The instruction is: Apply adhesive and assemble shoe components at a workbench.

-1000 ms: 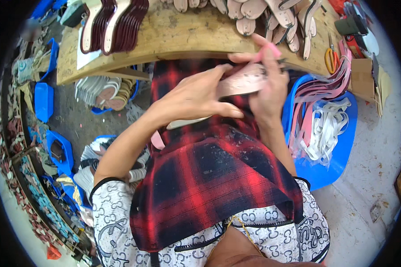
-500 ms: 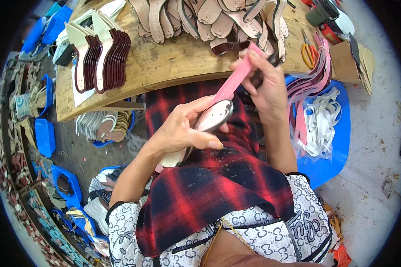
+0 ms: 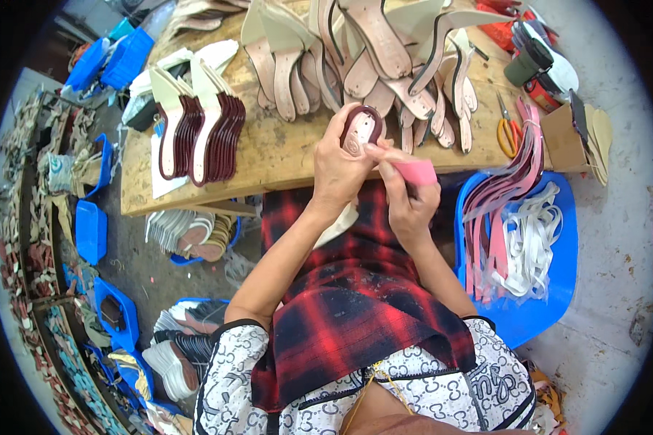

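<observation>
My left hand [image 3: 337, 172] is closed around a pale shoe insole [image 3: 360, 133], its rounded heel end up over the table's front edge. A dark red strip lines the edge of that heel. Below the hand, the insole's cream toe part [image 3: 337, 226] shows against the checked apron. My right hand [image 3: 412, 206] pinches a strip with a pink back [image 3: 416, 172] just right of the heel. The strip runs toward the insole's side, where the fingers of both hands nearly meet. How far it is stuck down along the far side is hidden.
On the wooden table [image 3: 283, 156], dark-red-edged insoles [image 3: 214, 138] stand in rows at left. Black-edged insoles [image 3: 388, 43] are heaped behind my hands. Orange-handled pliers [image 3: 508, 134] lie at right. A blue tub [image 3: 519, 322] holds white strips [image 3: 533, 235] and pink and maroon strips [image 3: 497, 177].
The insole has risen toward the table and turned heel up. Its heel edge, black before, now carries the dark red strip. My right hand has come down and closer to my left.
</observation>
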The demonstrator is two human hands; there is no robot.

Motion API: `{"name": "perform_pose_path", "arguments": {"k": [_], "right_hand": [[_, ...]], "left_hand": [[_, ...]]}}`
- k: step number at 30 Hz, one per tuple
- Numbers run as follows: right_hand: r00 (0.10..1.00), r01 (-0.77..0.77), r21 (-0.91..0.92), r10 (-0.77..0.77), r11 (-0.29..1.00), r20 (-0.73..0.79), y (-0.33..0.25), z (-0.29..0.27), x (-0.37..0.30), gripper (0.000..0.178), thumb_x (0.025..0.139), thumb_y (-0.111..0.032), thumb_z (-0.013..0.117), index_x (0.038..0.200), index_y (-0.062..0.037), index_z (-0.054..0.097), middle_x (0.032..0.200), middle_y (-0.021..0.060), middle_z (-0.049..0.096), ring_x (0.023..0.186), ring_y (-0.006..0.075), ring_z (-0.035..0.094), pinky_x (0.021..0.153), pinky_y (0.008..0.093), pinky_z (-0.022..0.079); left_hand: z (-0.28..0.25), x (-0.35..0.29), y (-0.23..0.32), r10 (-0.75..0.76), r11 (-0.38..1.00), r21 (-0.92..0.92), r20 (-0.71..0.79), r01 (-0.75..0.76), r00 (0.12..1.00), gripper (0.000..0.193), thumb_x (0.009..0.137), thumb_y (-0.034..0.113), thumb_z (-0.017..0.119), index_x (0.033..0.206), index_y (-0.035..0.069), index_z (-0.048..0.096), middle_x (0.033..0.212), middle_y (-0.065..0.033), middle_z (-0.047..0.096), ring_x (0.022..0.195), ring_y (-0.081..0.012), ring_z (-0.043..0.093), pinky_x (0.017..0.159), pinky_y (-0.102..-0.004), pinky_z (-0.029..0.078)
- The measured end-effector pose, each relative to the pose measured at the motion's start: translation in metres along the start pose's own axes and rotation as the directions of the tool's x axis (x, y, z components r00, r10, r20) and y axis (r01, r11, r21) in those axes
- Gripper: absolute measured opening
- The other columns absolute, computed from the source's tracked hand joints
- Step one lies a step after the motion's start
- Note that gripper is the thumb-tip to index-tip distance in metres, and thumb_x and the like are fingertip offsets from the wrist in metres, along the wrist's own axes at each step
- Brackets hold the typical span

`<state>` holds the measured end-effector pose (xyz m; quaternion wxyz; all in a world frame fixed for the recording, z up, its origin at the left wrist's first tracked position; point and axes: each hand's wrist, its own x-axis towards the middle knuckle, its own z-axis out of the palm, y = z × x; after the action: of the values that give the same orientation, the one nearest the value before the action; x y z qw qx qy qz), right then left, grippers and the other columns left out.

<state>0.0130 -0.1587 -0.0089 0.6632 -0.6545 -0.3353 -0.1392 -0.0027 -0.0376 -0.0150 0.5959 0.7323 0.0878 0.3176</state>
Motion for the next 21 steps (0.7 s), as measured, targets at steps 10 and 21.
{"name": "perform_pose_path", "arguments": {"k": [10,21], "right_hand": [[0.892,-0.45,0.3,0.44,0.841,0.106,-0.014,-0.006,0.021,0.021,0.096,-0.014,0.055,0.105,-0.0013,0.07,0.069,-0.0065,0.06,0.049,-0.0023,0.036,0.043,0.0184,0.026],[0.851,-0.487,0.354,0.342,0.799,0.399,0.012,-0.042,-0.018,0.035,0.099,-0.023,0.049,0.108,0.0072,0.064,0.117,0.0165,0.065,0.109,0.024,0.061,0.098,0.0342,0.044]], "left_hand": [[-0.014,0.019,-0.007,-0.39,0.72,-0.541,0.204,0.436,0.898,0.029,0.092,0.011,0.058,0.119,0.001,0.054,0.095,-0.0025,0.062,0.078,-0.0063,0.057,0.067,-0.0202,0.046],[0.006,0.008,-0.026,-0.624,0.487,-0.648,0.211,0.585,0.753,0.022,0.096,0.013,0.054,0.117,0.008,0.053,0.088,-0.0044,0.062,0.069,-0.0119,0.059,0.061,-0.0268,0.052]]}}
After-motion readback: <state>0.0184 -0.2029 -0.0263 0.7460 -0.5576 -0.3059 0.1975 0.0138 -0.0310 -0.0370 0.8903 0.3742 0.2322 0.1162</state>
